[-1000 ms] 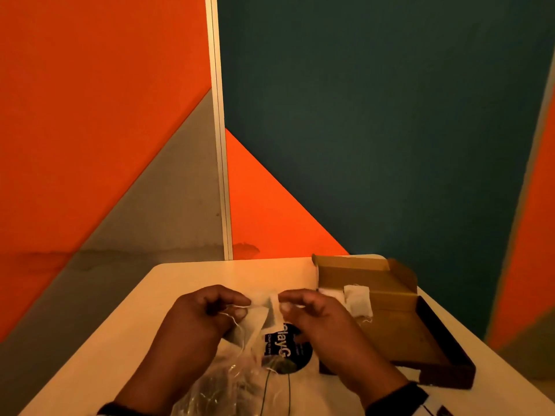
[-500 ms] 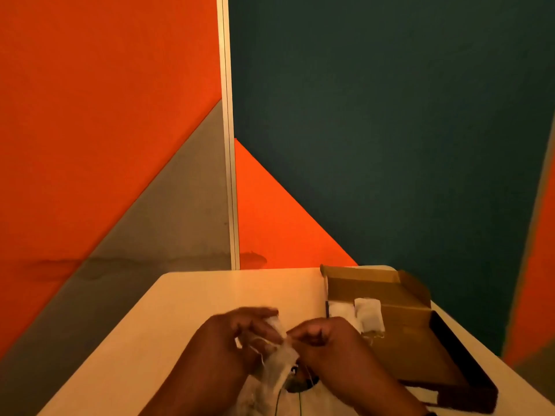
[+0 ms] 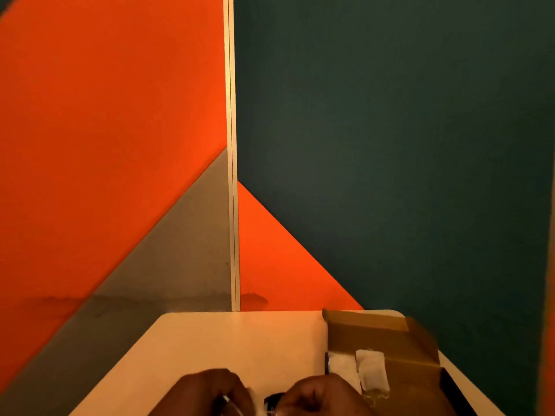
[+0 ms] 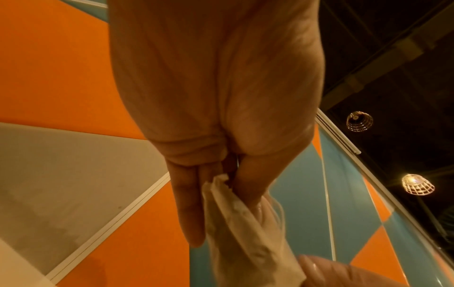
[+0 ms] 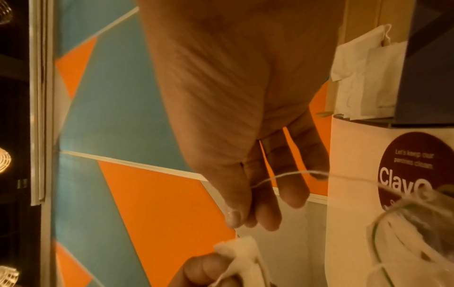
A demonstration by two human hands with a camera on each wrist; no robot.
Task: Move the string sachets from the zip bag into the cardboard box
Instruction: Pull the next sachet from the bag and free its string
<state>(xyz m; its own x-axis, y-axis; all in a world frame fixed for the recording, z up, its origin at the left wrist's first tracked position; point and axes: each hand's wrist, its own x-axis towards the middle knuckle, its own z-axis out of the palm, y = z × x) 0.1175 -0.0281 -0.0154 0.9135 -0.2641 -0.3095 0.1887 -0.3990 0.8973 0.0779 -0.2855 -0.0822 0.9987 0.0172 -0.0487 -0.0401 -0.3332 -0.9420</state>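
The open cardboard box [image 3: 387,337] lies at the table's right, with two white sachets [image 3: 372,369] inside near its left wall; these sachets [image 5: 363,77] also show in the right wrist view. My left hand [image 4: 221,198] pinches a crumpled white sachet [image 4: 236,219] between thumb and fingers. My right hand [image 5: 255,203] pinches that sachet's thin string [image 5: 282,176] between thumb and fingers. The clear zip bag [image 5: 417,233] with more sachets lies below the right hand. In the head view both hands, the left hand [image 3: 210,391] and the right hand [image 3: 318,397], are cut off by the bottom edge.
The cream table [image 3: 225,340] stands against orange, grey and teal wall panels. A dark round sticker [image 5: 417,169] is on the table by the box's near left corner. The box's dark lid [image 3: 453,391] stretches toward me on the right.
The head view has tilted upward, so both hands have slid to the bottom edge and the zip bag has left that view. The hands stay close together on the sachet and string.
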